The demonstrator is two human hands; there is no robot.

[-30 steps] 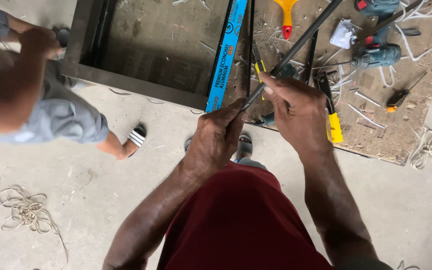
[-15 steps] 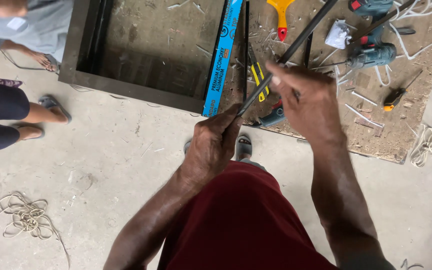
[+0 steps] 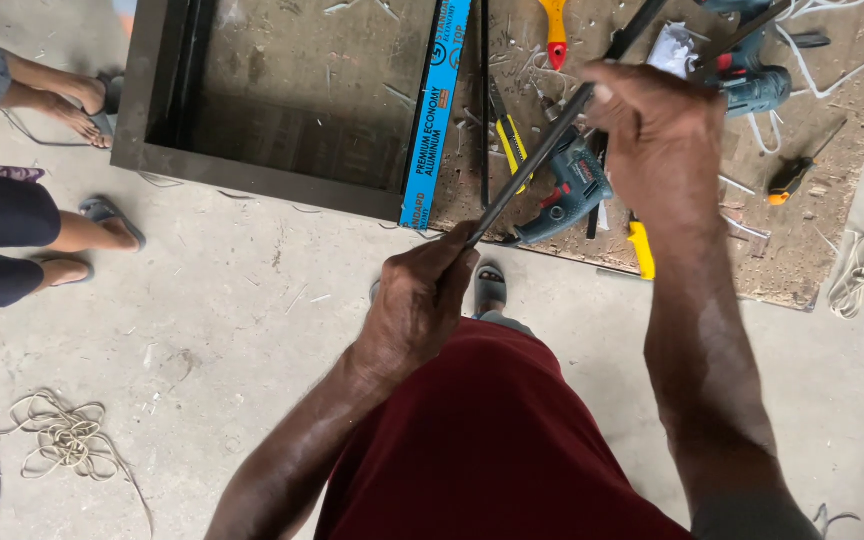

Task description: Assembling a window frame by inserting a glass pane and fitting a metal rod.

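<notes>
I hold a long thin dark metal strip (image 3: 537,160) that slants from lower left to upper right. My left hand (image 3: 422,305) pinches its near end just above my sandalled foot (image 3: 489,288). My right hand (image 3: 657,135) is closed around the strip farther up, over the wooden board (image 3: 832,230). Under the strip lie a teal power drill (image 3: 567,195) and a yellow-handled tool (image 3: 640,250). My dark red shorts (image 3: 492,440) fill the bottom of the view.
A dark metal frame (image 3: 252,175) with a blue-wrapped aluminium bar (image 3: 434,110) lies on the concrete floor. Another drill (image 3: 757,85), a screwdriver (image 3: 792,180) and shavings litter the board. Two other people's legs (image 3: 62,235) stand at left. Cord tangles (image 3: 62,435) lie nearby.
The view has shifted and closed in. The people at left have stepped back. My right hand has slid slightly up along the strip; both hands keep their hold.
</notes>
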